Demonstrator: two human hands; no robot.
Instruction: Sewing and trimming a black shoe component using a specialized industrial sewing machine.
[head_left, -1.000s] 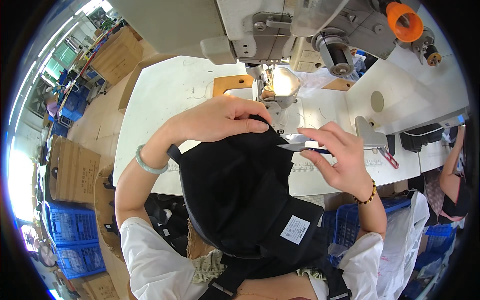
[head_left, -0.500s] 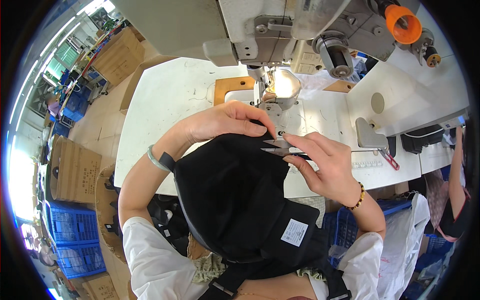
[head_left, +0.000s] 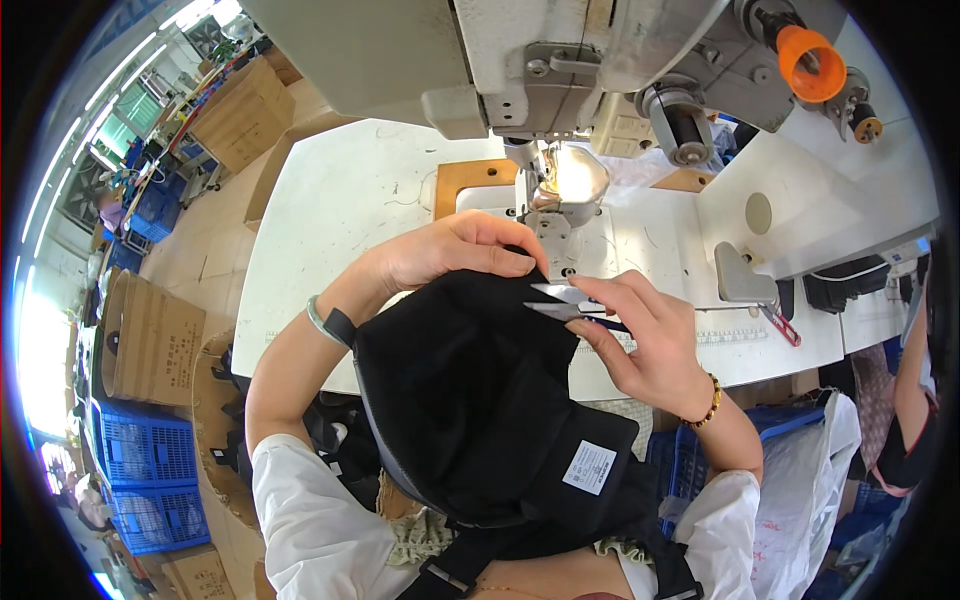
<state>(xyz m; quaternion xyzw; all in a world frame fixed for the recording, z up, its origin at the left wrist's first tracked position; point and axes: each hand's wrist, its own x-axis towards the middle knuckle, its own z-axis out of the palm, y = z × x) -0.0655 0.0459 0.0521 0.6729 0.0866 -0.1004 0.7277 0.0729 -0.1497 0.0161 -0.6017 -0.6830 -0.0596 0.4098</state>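
A black fabric bag (head_left: pixel 450 390), with buckled straps, a zipper along its left side and a white label (head_left: pixel 589 467), spreads in front of my chest. My left hand (head_left: pixel 463 245) reaches around its far side, thumb and fingers pinching the top edge. Metal thread snips (head_left: pixel 556 302) sit between the thumb and fingers of my right hand (head_left: pixel 645 335). Their two blades are parted and point left, right by the bag's upper right edge. Just beyond both hands is the lit needle area of a sewing machine (head_left: pixel 560 205).
The white machine table (head_left: pixel 350 190) holds loose thread bits and a red-handled tool (head_left: pixel 780 322) at right. Cardboard boxes (head_left: pixel 150 335) and blue crates (head_left: pixel 150 450) stand at left. A white plastic bag (head_left: pixel 800 500) hangs at lower right; another person's arm (head_left: pixel 908 370) shows at the far right.
The snips' blades have spread wider apart at the bag's edge. My left hand keeps its pinch on the fabric. The whole view has shifted slightly.
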